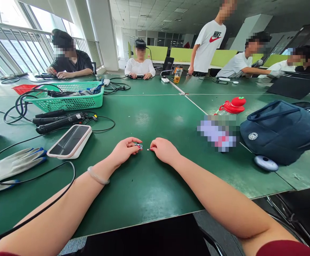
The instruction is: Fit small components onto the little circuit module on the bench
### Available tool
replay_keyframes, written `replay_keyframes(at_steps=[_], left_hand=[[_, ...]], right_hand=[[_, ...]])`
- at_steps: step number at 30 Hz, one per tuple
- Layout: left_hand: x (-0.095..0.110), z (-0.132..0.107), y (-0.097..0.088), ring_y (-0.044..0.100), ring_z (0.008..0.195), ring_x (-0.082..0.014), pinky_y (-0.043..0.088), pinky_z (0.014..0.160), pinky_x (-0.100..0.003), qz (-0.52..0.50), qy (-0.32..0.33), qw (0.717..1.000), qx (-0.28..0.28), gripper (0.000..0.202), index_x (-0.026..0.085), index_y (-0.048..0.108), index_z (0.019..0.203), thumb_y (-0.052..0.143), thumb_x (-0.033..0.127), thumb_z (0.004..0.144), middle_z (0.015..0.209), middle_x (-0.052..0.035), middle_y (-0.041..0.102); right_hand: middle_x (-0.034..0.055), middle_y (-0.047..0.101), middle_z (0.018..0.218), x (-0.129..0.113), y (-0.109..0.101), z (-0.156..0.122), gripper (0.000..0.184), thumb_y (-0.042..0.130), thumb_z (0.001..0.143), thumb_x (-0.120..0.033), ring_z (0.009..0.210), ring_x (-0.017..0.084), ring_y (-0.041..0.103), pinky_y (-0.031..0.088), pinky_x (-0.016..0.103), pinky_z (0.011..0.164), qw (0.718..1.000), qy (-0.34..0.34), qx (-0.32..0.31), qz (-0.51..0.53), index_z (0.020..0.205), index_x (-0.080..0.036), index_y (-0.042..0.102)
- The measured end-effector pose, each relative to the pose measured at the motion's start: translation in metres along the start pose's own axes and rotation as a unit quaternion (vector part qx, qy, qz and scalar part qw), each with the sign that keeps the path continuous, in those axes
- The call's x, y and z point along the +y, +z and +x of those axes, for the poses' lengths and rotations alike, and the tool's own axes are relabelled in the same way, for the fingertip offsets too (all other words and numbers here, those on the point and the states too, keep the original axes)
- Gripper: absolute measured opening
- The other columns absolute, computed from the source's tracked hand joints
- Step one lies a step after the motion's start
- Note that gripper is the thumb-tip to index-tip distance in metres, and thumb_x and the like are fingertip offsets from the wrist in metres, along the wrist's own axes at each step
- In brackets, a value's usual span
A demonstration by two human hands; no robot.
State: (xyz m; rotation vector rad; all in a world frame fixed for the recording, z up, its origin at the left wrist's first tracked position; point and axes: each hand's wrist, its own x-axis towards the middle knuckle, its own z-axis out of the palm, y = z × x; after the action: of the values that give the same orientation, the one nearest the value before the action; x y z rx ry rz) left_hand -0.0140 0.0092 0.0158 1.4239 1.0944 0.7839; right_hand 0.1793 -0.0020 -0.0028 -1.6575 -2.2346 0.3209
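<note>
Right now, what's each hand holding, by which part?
Left hand: small patterned piece, by its left side. Right hand: pale piece, by its right end.

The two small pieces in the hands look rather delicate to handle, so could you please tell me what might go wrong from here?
The tiny whitish piece sits at the fingertips of the right hand, so it could slip and be hard to find. The small multicoloured piece in the left hand might likewise drop onto the green table. The long black cable crosses the view of the left forearm and could perhaps snag.
</note>
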Motion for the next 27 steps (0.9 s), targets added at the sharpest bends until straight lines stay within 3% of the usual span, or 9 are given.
replay_keyframes(at_steps=[7,12,20,27], left_hand=[[-0.004,0.000,0.000,0.052,0.060,-0.0127,0.040,0.060,-0.027,0.070,0.015,0.997,-0.004,0.042,0.016,0.063,0.102,0.070,0.040,0.068,0.069,-0.0020,0.067],[-0.007,0.001,-0.001,0.052,0.058,-0.0120,0.037,0.057,-0.025,0.122,0.032,0.992,-0.008,0.040,0.017,0.063,0.101,0.068,0.041,0.069,0.067,0.0007,0.064],[-0.005,-0.001,0.002,0.059,0.065,-0.0134,0.044,0.066,-0.027,0.148,0.033,0.988,-0.007,0.033,0.018,0.061,0.093,0.069,0.035,0.067,0.071,0.0013,0.066],[-0.006,-0.001,0.002,0.060,0.066,-0.0133,0.044,0.066,-0.026,0.131,0.032,0.991,-0.014,0.034,0.017,0.060,0.092,0.071,0.034,0.065,0.073,0.0010,0.067]], right_hand=[[0.0044,0.062,0.086,0.004,0.002,0.001,0.014,0.053,0.087,-0.016,0.078,0.015,0.056,0.039,0.025,0.068,1.000,0.006,0.008,-0.004,0.077,-0.018,0.064],[0.0035,0.060,0.084,0.000,-0.004,-0.002,0.016,0.052,0.088,-0.016,0.076,0.014,0.054,0.039,0.026,0.068,0.998,0.015,0.058,0.008,0.077,-0.018,0.063],[0.0032,0.060,0.083,-0.022,0.000,-0.009,0.015,0.052,0.088,-0.011,0.080,0.015,0.053,0.042,0.027,0.075,0.987,-0.074,0.118,0.081,0.078,-0.018,0.061],[0.0034,0.061,0.083,-0.020,0.003,-0.008,0.014,0.053,0.088,-0.011,0.080,0.015,0.055,0.044,0.028,0.076,0.983,-0.096,0.130,0.086,0.078,-0.017,0.062]])
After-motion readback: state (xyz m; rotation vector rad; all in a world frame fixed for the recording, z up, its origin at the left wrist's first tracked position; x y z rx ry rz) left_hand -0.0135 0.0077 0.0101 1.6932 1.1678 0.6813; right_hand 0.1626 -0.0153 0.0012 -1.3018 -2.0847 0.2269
